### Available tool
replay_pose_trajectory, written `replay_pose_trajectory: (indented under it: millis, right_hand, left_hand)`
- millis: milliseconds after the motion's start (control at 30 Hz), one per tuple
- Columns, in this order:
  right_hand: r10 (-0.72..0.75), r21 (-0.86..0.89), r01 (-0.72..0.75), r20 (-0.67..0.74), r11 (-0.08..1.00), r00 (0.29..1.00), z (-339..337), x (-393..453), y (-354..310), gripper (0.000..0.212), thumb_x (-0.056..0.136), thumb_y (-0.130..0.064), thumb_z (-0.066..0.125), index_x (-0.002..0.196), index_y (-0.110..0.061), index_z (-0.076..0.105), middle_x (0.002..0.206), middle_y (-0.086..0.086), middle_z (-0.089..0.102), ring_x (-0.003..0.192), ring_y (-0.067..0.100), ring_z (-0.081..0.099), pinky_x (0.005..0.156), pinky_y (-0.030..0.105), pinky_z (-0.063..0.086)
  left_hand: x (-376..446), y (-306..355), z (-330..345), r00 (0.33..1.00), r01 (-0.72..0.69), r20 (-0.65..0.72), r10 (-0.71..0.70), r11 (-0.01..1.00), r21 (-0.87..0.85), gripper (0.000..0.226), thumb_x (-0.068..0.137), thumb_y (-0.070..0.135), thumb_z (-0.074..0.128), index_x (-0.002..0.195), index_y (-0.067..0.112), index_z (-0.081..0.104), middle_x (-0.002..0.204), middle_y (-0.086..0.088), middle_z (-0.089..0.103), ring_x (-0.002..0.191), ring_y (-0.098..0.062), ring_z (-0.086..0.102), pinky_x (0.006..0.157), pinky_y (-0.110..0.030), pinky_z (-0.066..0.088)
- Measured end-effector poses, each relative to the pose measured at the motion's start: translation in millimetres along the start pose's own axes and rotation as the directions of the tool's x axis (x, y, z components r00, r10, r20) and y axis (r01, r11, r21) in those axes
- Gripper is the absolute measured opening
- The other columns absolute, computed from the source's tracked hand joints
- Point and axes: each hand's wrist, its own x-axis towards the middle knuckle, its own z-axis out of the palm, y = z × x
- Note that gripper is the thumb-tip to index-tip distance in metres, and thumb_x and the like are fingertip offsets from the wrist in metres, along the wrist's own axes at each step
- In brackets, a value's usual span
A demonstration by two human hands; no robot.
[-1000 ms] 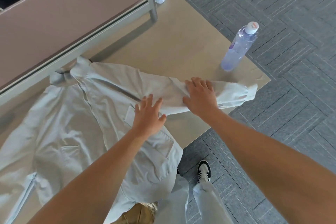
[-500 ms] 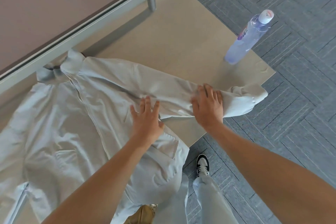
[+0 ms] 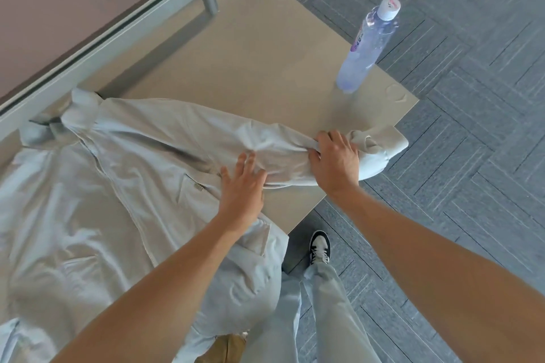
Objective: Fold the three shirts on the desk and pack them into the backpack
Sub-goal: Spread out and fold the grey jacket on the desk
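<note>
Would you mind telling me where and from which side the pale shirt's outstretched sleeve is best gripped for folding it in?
Probably near the cuff, from above on the desk-edge side. The sleeve lies flat and stretched toward the desk corner, so its free end gives most control. The right hand is bunching fabric just short of the cuff, while the left hand presses flat near the armpit as the pivot.

A shirt [image 3: 97,186] lies spread on the surface [image 3: 265,62], covering its left and near part, one sleeve [image 3: 265,144] stretching right toward the corner. The left hand [image 3: 241,188] rests on the sleeve's base; the right hand [image 3: 334,162] lies further right, near the cuff. A bottle [image 3: 365,47] stands behind the cuff, near the right edge. A partition [image 3: 73,9] runs along the far left.
</note>
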Motion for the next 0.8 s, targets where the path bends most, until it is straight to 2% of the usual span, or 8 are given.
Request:
replay_pose_trajectory:
  millis: [233,300,333,400,567,667,733,800]
  right_hand:
    - [-0.065,0.041,0.060,0.135,0.997,0.989,7.5,-17.6,26.4,0.029,0.090,-0.026,0.067,0.115,-0.013,0.060,0.106,0.005,0.064,0.096,0.033,0.063,0.067,0.036,0.043]
    - [-0.088,0.041,0.083,0.133,0.996,0.987,9.4,-29.8,30.5,0.035,0.092,-0.029,0.068,0.122,-0.013,0.059,0.113,0.005,0.067,0.106,0.032,0.065,0.083,0.041,0.051]
    - [-0.102,0.044,0.097,0.137,0.994,0.985,11.7,-35.7,32.7,0.040,0.092,-0.030,0.068,0.126,-0.012,0.058,0.122,0.006,0.067,0.116,0.031,0.064,0.100,0.044,0.050]
    - [-0.136,0.042,0.131,0.153,0.990,0.979,15.9,-46.3,36.5,0.053,0.094,-0.035,0.064,0.139,-0.009,0.055,0.144,0.009,0.060,0.138,0.028,0.053,0.126,0.045,0.029]
    - [-0.127,-0.003,0.133,0.288,0.991,0.949,18.1,-47.5,35.2,0.074,0.101,-0.061,0.031,0.159,-0.015,0.036,0.170,0.008,0.029,0.159,0.027,0.020,0.132,0.044,0.005]
    - [-0.088,0.025,0.084,0.312,0.996,0.946,22.7,-38.3,30.5,0.071,0.105,-0.058,0.021,0.165,-0.019,0.028,0.174,0.004,0.017,0.161,0.025,0.009,0.131,0.042,-0.001]
    - [-0.027,0.093,0.005,0.230,0.996,0.973,24.8,-30.2,26.3,0.060,0.109,-0.045,0.026,0.157,-0.015,0.045,0.168,0.006,0.034,0.156,0.029,0.027,0.130,0.045,0.014]
    - [0.101,0.172,-0.116,0.091,0.978,0.991,21.5,-20.8,23.4,0.042,0.108,-0.033,0.041,0.130,-0.008,0.068,0.143,0.010,0.060,0.131,0.037,0.053,0.112,0.047,0.039]
  left_hand:
    - [-6.0,-2.8,5.1,0.997,-0.019,-0.080,0.017,0.999,-0.027,0.016,0.092,0.010,0.061,0.105,0.019,0.060,0.165,-0.014,0.031,0.153,-0.036,0.027,0.106,-0.068,0.035]
    - [-14.8,-6.2,9.9,0.992,-0.034,-0.123,0.023,0.996,-0.085,0.014,0.087,0.008,0.062,0.098,0.015,0.060,0.161,-0.016,0.039,0.151,-0.039,0.033,0.104,-0.073,0.036]
    - [-19.7,-7.9,11.8,0.990,-0.037,-0.137,0.023,0.994,-0.105,0.013,0.085,0.008,0.062,0.096,0.014,0.059,0.160,-0.017,0.042,0.150,-0.039,0.035,0.104,-0.075,0.036]
    - [-30.8,-10.4,14.1,0.987,-0.040,-0.162,0.020,0.992,-0.119,0.011,0.083,0.009,0.061,0.093,0.013,0.058,0.157,-0.018,0.045,0.149,-0.040,0.038,0.105,-0.076,0.036]
    - [-48.0,-11.3,12.2,0.974,-0.052,-0.226,0.016,0.987,-0.155,0.013,0.079,0.015,0.048,0.089,0.012,0.057,0.148,-0.019,0.054,0.143,-0.041,0.045,0.101,-0.074,0.040]
    - [-48.9,-11.2,10.8,0.979,-0.025,-0.203,-0.012,0.984,-0.178,0.011,0.081,0.012,0.053,0.091,0.012,0.056,0.150,-0.019,0.052,0.145,-0.041,0.042,0.103,-0.075,0.038]
    - [-47.1,-9.6,10.8,0.982,-0.007,-0.188,-0.032,0.980,-0.200,0.015,0.079,0.007,0.062,0.091,0.013,0.055,0.149,-0.019,0.052,0.145,-0.041,0.042,0.103,-0.076,0.038]
    - [-45.7,-8.3,11.3,0.985,0.004,-0.169,-0.041,0.977,-0.213,0.020,0.078,0.005,0.068,0.091,0.013,0.056,0.149,-0.020,0.052,0.145,-0.042,0.043,0.104,-0.076,0.037]
